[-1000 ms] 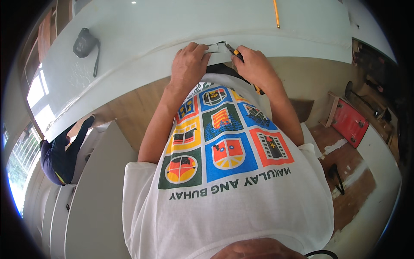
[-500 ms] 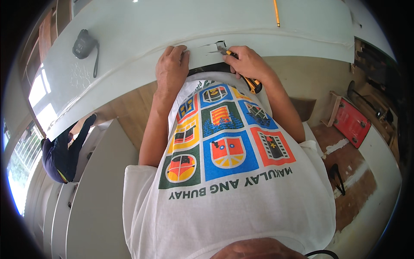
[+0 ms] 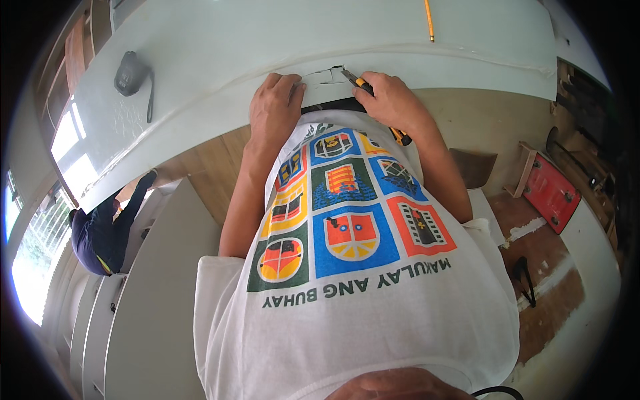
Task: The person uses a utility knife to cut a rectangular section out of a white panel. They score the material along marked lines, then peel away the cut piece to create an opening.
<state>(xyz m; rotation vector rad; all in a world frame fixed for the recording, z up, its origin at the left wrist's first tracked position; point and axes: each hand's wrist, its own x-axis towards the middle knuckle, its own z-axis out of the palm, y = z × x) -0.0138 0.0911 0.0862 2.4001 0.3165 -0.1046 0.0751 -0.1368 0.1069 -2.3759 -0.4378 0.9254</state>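
Observation:
A yellow-and-black utility knife [image 3: 361, 83] is in my right hand [image 3: 393, 101], its blade at the right end of a small cut-out [image 3: 331, 77] near the front edge of a pale, glossy panel [image 3: 267, 37]. The handle's end shows below my right wrist, beside my shirt. My left hand [image 3: 275, 103] lies at the panel's front edge, left of the cut, fingers curled and thumb pressed in close. Whatever is between those fingertips is hidden. Thin dark lines run from the cut toward my left hand.
On the panel lie a dark tape measure [image 3: 131, 73] with a strap, at left, and a yellow pencil [image 3: 429, 20], at back right. A person in dark clothes [image 3: 100, 240] is beyond white cabinet boards [image 3: 157, 287] at left. A red board [image 3: 551, 190] stands at right.
My left hand has shifted right, nearer the cut. The knife blade has turned and drawn back a little, and the dark gap beside it looks narrower. The view has shifted slightly.

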